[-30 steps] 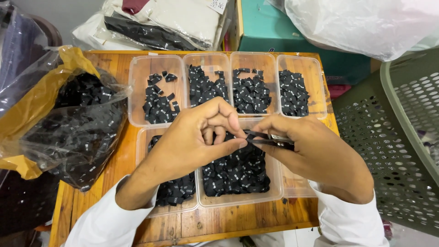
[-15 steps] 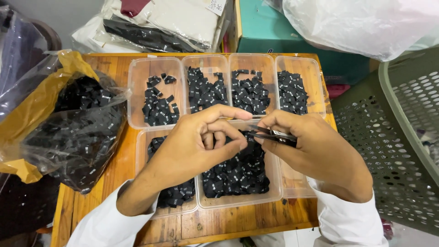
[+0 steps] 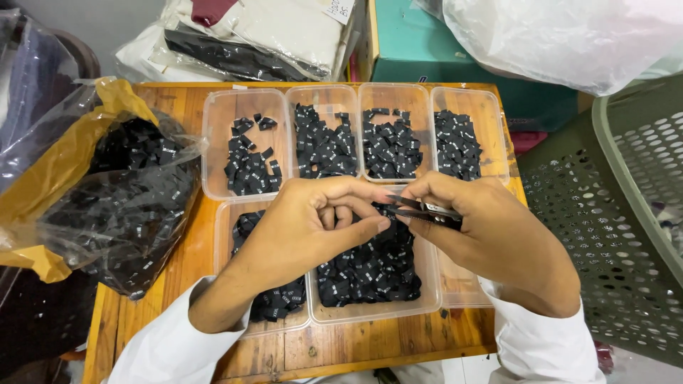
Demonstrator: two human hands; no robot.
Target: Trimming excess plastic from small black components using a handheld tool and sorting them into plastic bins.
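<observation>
My right hand (image 3: 491, 238) grips a small black thread snipper (image 3: 427, 212), its blades pointing left toward my left fingertips. My left hand (image 3: 313, 224) is pinched shut, thumb against forefinger, right at the blade tips; whatever it pinches is too small to make out. Both hands hover over a clear plastic tray (image 3: 370, 274) full of small black woven labels. A neighbouring tray (image 3: 274, 302) at the near left also holds black labels and is partly hidden by my left wrist.
Several clear trays of black labels (image 3: 390, 142) line the back of the wooden table (image 3: 356, 345). A clear and yellow bag of labels (image 3: 121, 199) lies at the left. A green perforated basket (image 3: 612, 220) stands at the right. Folded cloth and a teal box sit behind.
Both hands have drifted slightly lower and the snipper's tips now meet my left fingertips. Nothing else has moved.
</observation>
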